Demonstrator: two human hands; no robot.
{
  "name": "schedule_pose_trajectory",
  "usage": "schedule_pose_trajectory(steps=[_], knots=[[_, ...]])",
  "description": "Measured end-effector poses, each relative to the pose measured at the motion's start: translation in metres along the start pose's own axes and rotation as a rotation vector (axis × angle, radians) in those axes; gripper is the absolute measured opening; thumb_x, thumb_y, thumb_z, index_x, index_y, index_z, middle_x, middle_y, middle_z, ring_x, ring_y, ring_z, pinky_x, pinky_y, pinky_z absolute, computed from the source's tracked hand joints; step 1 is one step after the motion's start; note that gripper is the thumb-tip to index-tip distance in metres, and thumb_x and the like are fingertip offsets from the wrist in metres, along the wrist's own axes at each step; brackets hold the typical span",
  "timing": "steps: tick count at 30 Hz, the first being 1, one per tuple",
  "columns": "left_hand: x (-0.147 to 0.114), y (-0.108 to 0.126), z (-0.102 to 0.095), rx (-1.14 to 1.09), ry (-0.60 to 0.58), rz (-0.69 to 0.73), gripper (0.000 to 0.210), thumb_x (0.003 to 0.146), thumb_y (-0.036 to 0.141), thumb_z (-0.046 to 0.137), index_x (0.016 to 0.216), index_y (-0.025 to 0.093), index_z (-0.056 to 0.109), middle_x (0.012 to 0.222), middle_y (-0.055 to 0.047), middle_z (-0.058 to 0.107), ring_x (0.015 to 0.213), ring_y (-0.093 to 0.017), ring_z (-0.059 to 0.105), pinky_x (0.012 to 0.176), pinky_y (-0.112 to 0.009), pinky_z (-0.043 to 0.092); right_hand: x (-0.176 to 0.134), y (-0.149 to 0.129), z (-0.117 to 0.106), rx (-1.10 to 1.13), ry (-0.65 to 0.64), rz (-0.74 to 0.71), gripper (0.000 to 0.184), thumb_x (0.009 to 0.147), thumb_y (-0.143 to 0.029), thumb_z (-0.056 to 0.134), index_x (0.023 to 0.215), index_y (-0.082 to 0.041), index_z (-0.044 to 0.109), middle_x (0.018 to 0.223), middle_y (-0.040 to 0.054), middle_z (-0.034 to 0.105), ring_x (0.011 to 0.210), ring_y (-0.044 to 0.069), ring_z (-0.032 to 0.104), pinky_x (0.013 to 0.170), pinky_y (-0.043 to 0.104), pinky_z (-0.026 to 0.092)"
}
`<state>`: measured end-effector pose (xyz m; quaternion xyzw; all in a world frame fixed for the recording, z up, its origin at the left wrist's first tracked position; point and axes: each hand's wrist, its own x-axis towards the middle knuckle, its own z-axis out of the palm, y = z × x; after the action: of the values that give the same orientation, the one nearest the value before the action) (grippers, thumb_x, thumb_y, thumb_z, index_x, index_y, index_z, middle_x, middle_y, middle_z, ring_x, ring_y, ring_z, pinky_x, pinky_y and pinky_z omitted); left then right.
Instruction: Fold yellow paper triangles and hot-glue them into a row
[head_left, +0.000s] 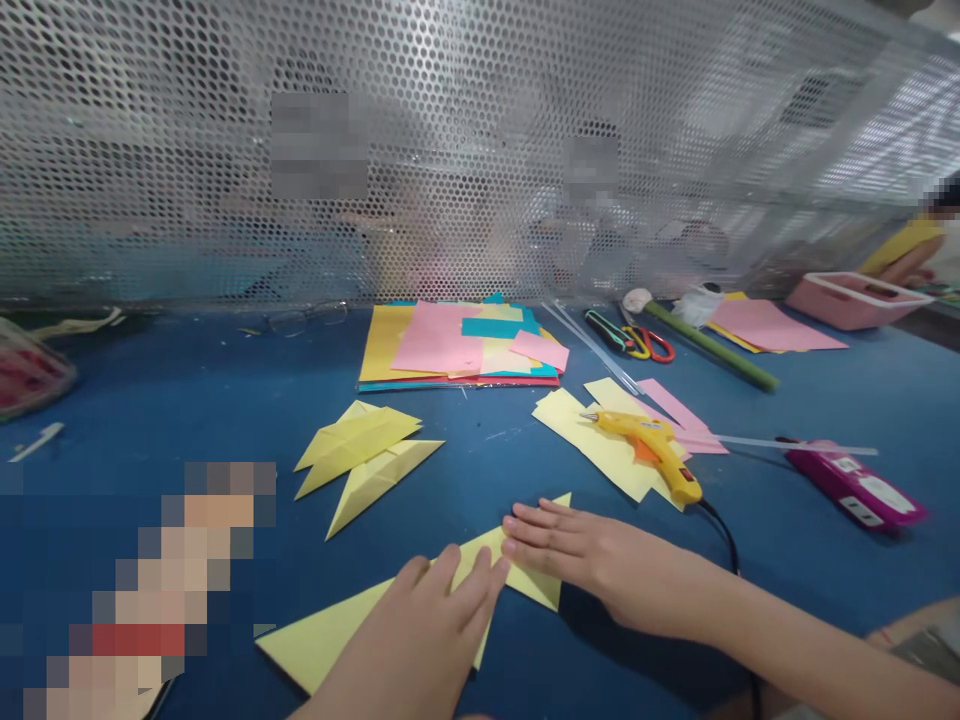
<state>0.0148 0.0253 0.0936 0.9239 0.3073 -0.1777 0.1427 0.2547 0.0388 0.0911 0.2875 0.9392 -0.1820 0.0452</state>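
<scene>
A pale yellow sheet of folded paper (337, 628) lies on the blue table in front of me, with pointed ends at left and right. My left hand (431, 625) rests over its middle, fingers bent a little and slightly apart, hiding part of the sheet. Flat on the paper's right part is my right hand (592, 555), fingers stretched out and their tips close to the left hand's. Folded yellow paper pieces (364, 450) with pointed ends sit just beyond, to the left.
A yellow glue gun (649, 440) with a black cord rests on yellow paper sheets (562, 410). Behind are stacked coloured papers (435, 340), scissors (652, 345), a green stick (712, 345) and a pink basket (847, 300). A purple packet (855, 485) lies right. Perforated metal (450, 230) closes off the back.
</scene>
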Motion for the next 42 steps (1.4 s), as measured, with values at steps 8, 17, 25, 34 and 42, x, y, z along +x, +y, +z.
schedule_pose_trajectory(steps=[8, 17, 25, 34, 42], knots=[[0.005, 0.004, 0.004, 0.085, 0.043, 0.029, 0.09, 0.07, 0.047, 0.078, 0.144, 0.013, 0.04, 0.144, -0.017, 0.048, 0.114, -0.038, 0.055, 0.091, -0.045, 0.047, 0.001, -0.007, 0.007, -0.054, 0.033, 0.015, 0.076, 0.079, 0.006, 0.034, 0.152, -0.014, 0.029, 0.155, 0.0067, 0.029, 0.146, 0.022, 0.013, 0.119, 0.048, 0.019], [0.005, 0.008, 0.015, 0.134, 0.081, 0.008, 0.07, 0.085, 0.036, 0.063, 0.146, 0.014, 0.036, 0.144, -0.016, 0.049, 0.12, -0.037, 0.052, 0.093, -0.045, 0.046, -0.008, -0.025, 0.025, -0.303, 0.08, 0.182, 0.085, 0.066, 0.008, 0.038, 0.149, -0.014, 0.037, 0.151, 0.0208, 0.03, 0.138, 0.036, 0.027, 0.104, 0.055, 0.043], [0.015, 0.019, 0.001, 0.049, 0.067, 0.027, 0.089, 0.08, 0.072, 0.054, 0.141, 0.008, 0.045, 0.151, -0.018, 0.038, 0.118, -0.04, 0.051, 0.095, -0.05, 0.046, -0.025, -0.025, 0.063, -0.482, 0.401, 0.378, 0.093, 0.065, 0.012, 0.03, 0.154, -0.016, 0.021, 0.149, 0.0116, 0.039, 0.134, 0.027, 0.044, 0.099, 0.052, 0.051], [0.04, 0.016, -0.003, -0.231, 0.27, 0.115, 0.096, 0.086, 0.077, 0.034, 0.152, 0.011, 0.011, 0.16, -0.012, 0.006, 0.148, -0.025, 0.005, 0.12, -0.049, 0.005, -0.033, -0.025, 0.07, -0.33, 0.498, 0.402, 0.089, 0.075, 0.005, 0.032, 0.156, -0.017, 0.002, 0.15, 0.0103, 0.038, 0.136, 0.024, 0.043, 0.102, 0.048, 0.049], [0.044, 0.011, 0.007, -0.341, 0.292, 0.171, 0.097, 0.084, 0.077, 0.039, 0.153, 0.02, 0.001, 0.161, -0.006, -0.001, 0.148, -0.023, -0.003, 0.119, -0.051, -0.001, -0.033, -0.03, 0.071, -0.225, 0.577, 0.442, 0.073, 0.083, -0.001, 0.033, 0.153, -0.019, 0.025, 0.147, 0.0102, 0.047, 0.136, 0.022, 0.044, 0.104, 0.048, 0.047]])
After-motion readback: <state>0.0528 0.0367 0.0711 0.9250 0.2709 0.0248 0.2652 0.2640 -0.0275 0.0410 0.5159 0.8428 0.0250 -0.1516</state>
